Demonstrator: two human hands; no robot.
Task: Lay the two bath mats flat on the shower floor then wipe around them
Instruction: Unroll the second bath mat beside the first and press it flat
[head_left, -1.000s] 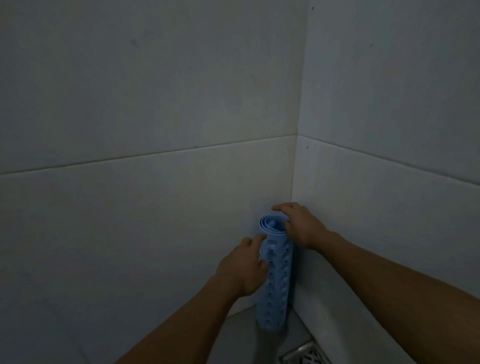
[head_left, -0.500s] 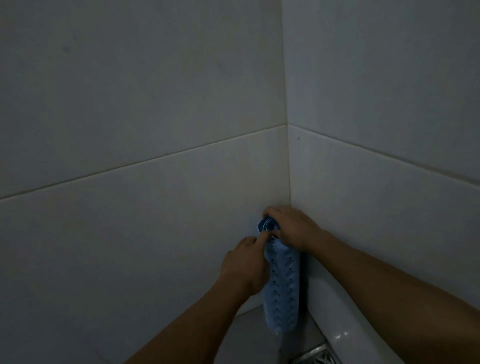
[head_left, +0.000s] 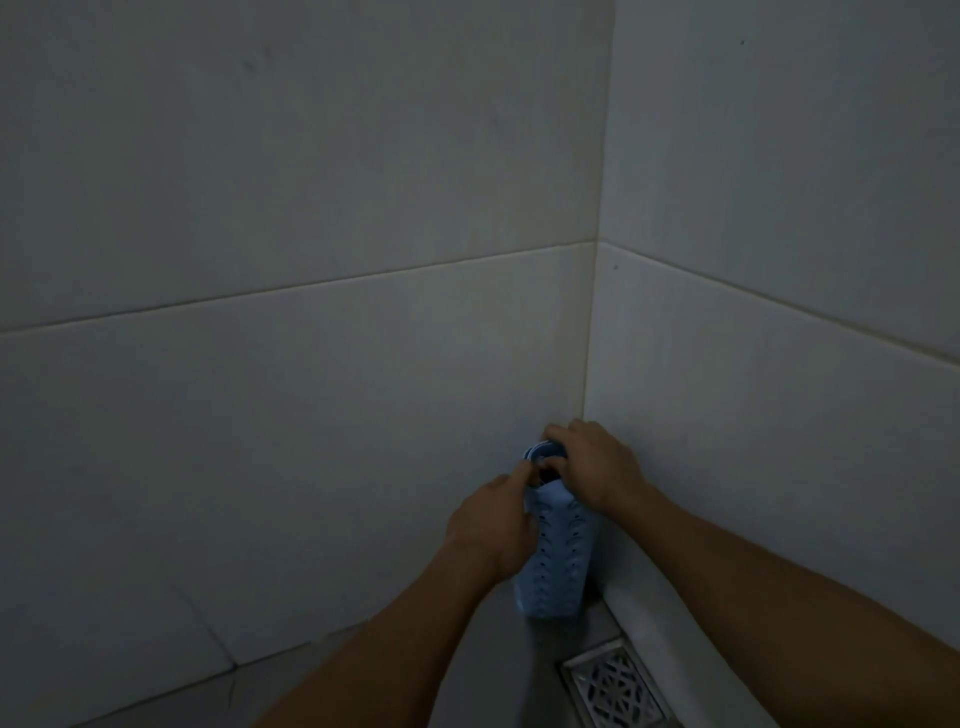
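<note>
A light blue bath mat (head_left: 558, 561), perforated and rolled into a tube, stands upright on the shower floor in the corner where two tiled walls meet. My right hand (head_left: 589, 465) closes over the top rim of the roll. My left hand (head_left: 493, 527) wraps around its left side, with the index finger up at the rim. Only one roll shows; I cannot tell whether a second mat is wound inside it.
A square metal floor drain (head_left: 615, 686) lies in the grey floor just right of and nearer than the roll. White tiled walls (head_left: 311, 415) close in on the left and the right. The light is dim.
My view has dipped, so the drain shows more fully. My left hand slid up the roll and its finger now reaches the rim. My right hand stays on top.
</note>
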